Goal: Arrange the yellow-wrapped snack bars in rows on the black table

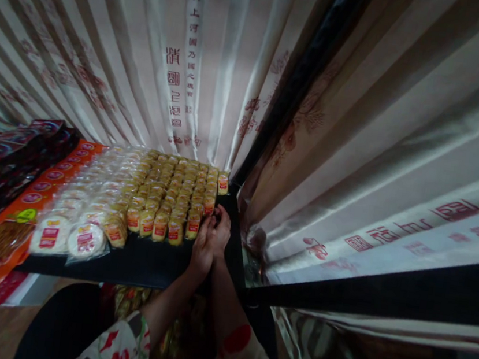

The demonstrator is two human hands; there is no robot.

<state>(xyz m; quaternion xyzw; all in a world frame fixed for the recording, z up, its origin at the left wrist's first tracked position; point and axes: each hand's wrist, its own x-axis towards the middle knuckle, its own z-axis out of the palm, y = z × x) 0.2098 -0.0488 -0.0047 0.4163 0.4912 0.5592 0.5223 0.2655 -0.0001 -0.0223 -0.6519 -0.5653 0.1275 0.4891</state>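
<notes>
My left hand [202, 246] and my right hand [221, 235] are close together at the right end of a block of small packaged cakes [175, 233]. Both hands have their fingers bent toward each other, and whatever lies between them is hidden. The left fingers are right beside the nearest yellow cake of the last column. These cakes stand in tight rows, each in clear wrap with a red label. Left of them lie larger, flat white round cakes [87, 241] in clear packets, also with red labels.
A black table [142, 263] bears the goods. Orange snack packs [42, 184] and dark glossy packages [14, 163] lie at the left. Pleated pale curtains [218, 72] with red print rise behind and right, with a dark post [294, 87] in the corner. More wrapped goods [131, 301] show below the table edge.
</notes>
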